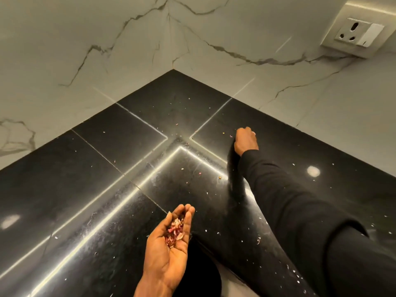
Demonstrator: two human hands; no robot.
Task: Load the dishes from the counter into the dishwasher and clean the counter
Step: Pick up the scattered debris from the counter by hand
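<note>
My left hand [169, 239] is held palm up over the front of the black counter [111, 189]. Its cupped palm carries a small pile of pink and white peel scraps [174, 231], with the fingers nearly straight. My right hand [246, 140], in a black sleeve, reaches far across the counter toward the wall. Its fingers curl downward with their tips at the counter surface, next to a few tiny scraps [227, 133]. Whatever lies under those fingertips is hidden. No dishes are in view.
Small crumbs and white specks [259, 240] are scattered over the counter, most of them at the right and front. Marble-patterned walls meet in the corner [173, 68] behind it. A wall socket with a switch [355, 32] sits at the upper right.
</note>
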